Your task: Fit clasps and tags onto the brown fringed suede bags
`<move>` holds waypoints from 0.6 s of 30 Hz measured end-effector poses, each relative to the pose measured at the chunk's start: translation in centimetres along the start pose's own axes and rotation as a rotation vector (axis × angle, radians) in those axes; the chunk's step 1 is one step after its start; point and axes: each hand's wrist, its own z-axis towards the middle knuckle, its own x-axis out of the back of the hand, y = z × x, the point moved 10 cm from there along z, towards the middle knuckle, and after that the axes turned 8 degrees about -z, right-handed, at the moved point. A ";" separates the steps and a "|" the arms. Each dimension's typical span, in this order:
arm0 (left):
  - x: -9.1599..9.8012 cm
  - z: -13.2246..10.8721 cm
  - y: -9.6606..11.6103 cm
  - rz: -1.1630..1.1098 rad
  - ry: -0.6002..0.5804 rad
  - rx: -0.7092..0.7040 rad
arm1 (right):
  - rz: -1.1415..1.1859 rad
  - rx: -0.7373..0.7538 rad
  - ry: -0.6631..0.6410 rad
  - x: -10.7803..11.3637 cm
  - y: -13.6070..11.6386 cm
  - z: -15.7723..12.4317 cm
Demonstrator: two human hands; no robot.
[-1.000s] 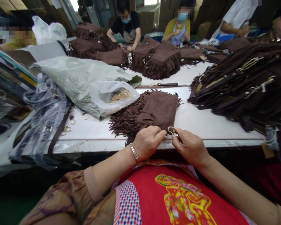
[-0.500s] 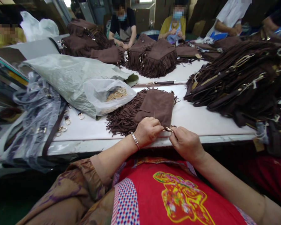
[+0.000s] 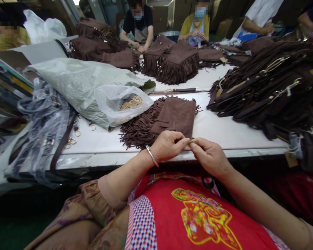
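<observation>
A: Where is the fringed bag (image 3: 173,116) found?
B: At frame centre, on the table (image 3: 224,133). At its lower edge a small metal part (image 3: 192,140) is pinched by left hand (image 3: 169,144) and right hand (image 3: 210,156).

Two hands (image 3: 168,145) (image 3: 211,157), one bracelet (image 3: 151,156), one nearest fringed bag (image 3: 176,116)

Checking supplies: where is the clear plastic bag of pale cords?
Head view, left of centre on the white table, the clear plastic bag lies just left of the brown fringed suede bag.
</observation>
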 end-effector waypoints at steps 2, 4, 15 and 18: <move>-0.1 0.2 -1.1 -0.072 0.012 0.111 | -0.120 0.149 0.108 0.8 -1.4 -0.3; -0.4 0.1 -2.3 -0.166 0.039 0.214 | -0.282 0.292 0.181 1.0 -2.8 -0.9; -2.5 -0.9 -3.7 -0.403 0.022 0.309 | -0.409 0.383 0.265 0.9 -3.5 -1.6; -0.8 -1.4 -2.2 -0.069 0.105 0.075 | -0.505 0.427 0.253 0.2 -3.2 -1.8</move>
